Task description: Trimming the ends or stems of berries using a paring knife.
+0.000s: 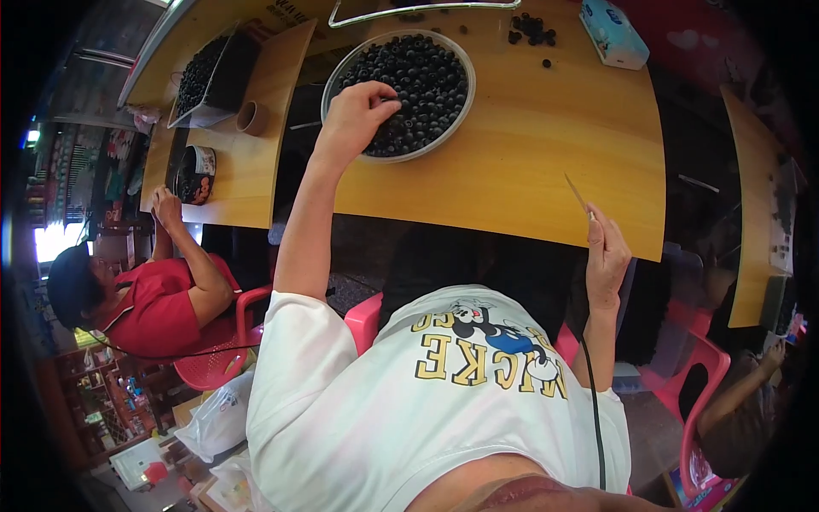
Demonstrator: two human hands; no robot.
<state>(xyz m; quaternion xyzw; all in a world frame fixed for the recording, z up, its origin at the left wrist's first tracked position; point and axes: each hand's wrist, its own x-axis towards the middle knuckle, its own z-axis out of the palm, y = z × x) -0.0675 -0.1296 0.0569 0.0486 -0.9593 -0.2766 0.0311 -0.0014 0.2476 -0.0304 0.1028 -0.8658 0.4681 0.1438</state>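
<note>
A wide clear bowl [471, 78] on the wooden table is filled with small dark round pieces [418, 72], like berries or nuts. My left hand [363, 115] reaches over the bowl's left part, its thumb and forefinger pinched together just above the pieces. What lies between those fingertips, if anything, is too small to make out. Near the table's front edge, at the right, my right hand [607, 252] is closed around a thin pointed knife-like tool [575, 191]. Its tip points up and to the left, apart from the bowl.
Loose dark pieces [533, 32] and a blue tissue pack [612, 36] lie at the table's far right. On the left table [243, 183] stand a bin of dark pieces [205, 81], a cup [252, 118] and a black tub [196, 177]. A person in red [171, 299] sits there.
</note>
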